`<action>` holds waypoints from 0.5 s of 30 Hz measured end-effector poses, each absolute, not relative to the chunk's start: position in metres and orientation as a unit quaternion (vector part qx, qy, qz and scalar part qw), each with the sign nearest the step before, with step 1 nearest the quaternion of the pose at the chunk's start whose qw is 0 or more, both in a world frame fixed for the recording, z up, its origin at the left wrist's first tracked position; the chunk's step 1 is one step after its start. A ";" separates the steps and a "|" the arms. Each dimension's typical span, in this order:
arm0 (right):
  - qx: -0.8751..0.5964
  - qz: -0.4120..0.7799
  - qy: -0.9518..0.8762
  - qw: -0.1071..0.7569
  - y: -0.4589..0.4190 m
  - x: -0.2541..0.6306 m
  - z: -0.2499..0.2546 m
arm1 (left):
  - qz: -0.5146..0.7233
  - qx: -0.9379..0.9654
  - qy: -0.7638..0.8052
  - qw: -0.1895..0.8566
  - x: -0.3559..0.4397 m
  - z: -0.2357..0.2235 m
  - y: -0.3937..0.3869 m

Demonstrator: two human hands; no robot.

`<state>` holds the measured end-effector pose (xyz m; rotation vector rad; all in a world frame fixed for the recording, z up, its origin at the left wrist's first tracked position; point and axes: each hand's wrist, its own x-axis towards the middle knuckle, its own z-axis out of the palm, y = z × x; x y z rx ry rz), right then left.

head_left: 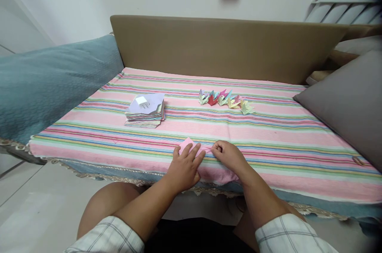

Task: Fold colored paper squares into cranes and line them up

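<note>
Bright, soft light; pale glare on the floor point(25, 221); dark right corners.

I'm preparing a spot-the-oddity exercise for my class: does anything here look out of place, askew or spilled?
A white plug adapter lies on the paper stack, an odd spot for an electrical item, though it may serve as a weight. The stack's edges are uneven too. I see nothing spilled.
</note>
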<state>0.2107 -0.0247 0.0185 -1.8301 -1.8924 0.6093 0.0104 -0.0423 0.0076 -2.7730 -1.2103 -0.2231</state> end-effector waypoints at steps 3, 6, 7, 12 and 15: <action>-0.665 0.215 -0.680 0.223 -0.025 0.212 0.017 | -0.071 -0.913 -0.398 0.060 0.011 0.008 -0.042; -0.654 0.226 -0.681 0.240 -0.025 0.213 0.016 | -0.071 -0.913 -0.397 0.058 0.011 0.008 -0.042; -0.650 0.231 -0.680 0.248 -0.025 0.213 0.016 | -0.072 -0.913 -0.397 0.057 0.011 0.008 -0.042; -0.638 0.210 -0.680 0.293 -0.026 0.206 0.012 | -0.075 -0.914 -0.396 0.052 0.011 0.008 -0.041; -0.647 0.167 -0.682 0.298 -0.026 0.199 0.008 | -0.076 -0.914 -0.395 0.049 0.011 0.008 -0.041</action>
